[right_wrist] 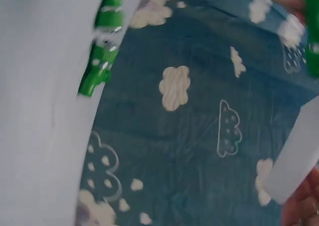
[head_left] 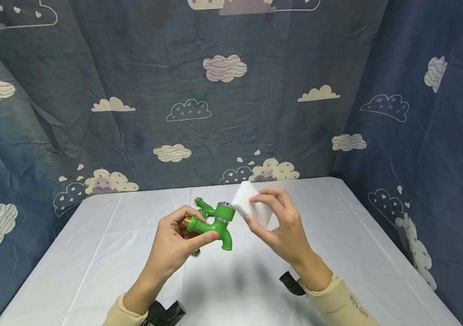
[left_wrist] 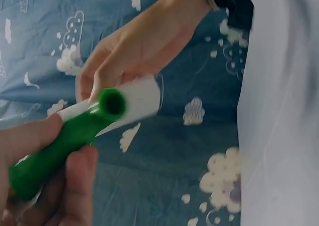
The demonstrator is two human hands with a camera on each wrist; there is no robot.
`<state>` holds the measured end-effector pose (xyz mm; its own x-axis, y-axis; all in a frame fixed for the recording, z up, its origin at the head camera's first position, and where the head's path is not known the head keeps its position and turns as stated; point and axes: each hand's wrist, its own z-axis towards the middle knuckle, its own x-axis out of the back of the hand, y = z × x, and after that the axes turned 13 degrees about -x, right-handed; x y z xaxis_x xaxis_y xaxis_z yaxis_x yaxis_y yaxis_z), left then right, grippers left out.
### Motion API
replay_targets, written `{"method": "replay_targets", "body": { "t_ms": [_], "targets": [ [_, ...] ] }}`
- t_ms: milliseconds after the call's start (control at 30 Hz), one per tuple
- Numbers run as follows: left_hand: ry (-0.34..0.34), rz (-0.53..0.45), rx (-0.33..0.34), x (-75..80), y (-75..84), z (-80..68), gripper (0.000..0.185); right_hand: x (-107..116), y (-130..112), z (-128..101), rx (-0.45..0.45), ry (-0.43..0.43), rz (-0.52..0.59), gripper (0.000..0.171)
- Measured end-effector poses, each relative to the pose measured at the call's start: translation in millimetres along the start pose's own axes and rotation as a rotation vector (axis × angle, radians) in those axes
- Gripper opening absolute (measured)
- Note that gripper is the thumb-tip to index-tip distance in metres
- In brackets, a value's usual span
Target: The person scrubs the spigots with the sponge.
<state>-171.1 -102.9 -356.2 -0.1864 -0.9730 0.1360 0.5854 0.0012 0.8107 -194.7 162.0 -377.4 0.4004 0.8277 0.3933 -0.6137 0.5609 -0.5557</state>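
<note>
My left hand point(head_left: 174, 242) grips a green tap point(head_left: 215, 226) by its body, thumb along the near side. The tap has a brass threaded inlet at the left and a spout curving down. My right hand point(head_left: 284, 224) pinches a white sponge point(head_left: 251, 203), a flat rectangular block, between thumb and fingers. The sponge is close to the tap's ribbed top; whether they touch I cannot tell. In the left wrist view the spout's round opening point(left_wrist: 112, 102) faces the camera, with the sponge point(left_wrist: 134, 99) behind it.
A second green tap point(right_wrist: 104, 46) lies on the white-covered table point(head_left: 93, 267), partly hidden behind my left hand in the head view. Dark blue cloth point(head_left: 141, 127) with cloud prints hangs behind the table and on both sides.
</note>
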Motion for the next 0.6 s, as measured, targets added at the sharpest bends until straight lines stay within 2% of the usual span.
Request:
{"method": "replay_targets", "body": {
  "t_ms": [100, 200, 300, 367, 433, 600],
  "targets": [
    [-0.08, -0.04, -0.07, 4.4, -0.8, -0.7, 0.033, 3, 7, 4, -0.209, -0.123, 0.201, 0.031],
    [-0.12, -0.081, -0.147, 5.5, -1.1, -2.0, 0.032, 0, 8, 4, -0.419, -0.379, 0.479, 0.022],
    [-0.076, -0.08, -0.206, 2.8, -1.8, -3.4, 0.031, -8, 6, -2, -0.578, -0.662, 0.692, 0.02],
    [-0.027, -0.028, -0.243, 1.8, -3.5, -3.4, 0.031, -15, 4, -7, -0.647, -0.793, 0.791, 0.022],
    [0.025, 0.035, -0.256, 1.6, -5.4, -2.8, 0.03, -20, 3, -10, -0.7, -0.867, 0.859, 0.023],
    [0.123, 0.183, -0.313, 4.2, -7.2, 0.5, 0.028, -17, 8, -12, -0.796, -0.94, 0.996, 0.032]
  ]
}}
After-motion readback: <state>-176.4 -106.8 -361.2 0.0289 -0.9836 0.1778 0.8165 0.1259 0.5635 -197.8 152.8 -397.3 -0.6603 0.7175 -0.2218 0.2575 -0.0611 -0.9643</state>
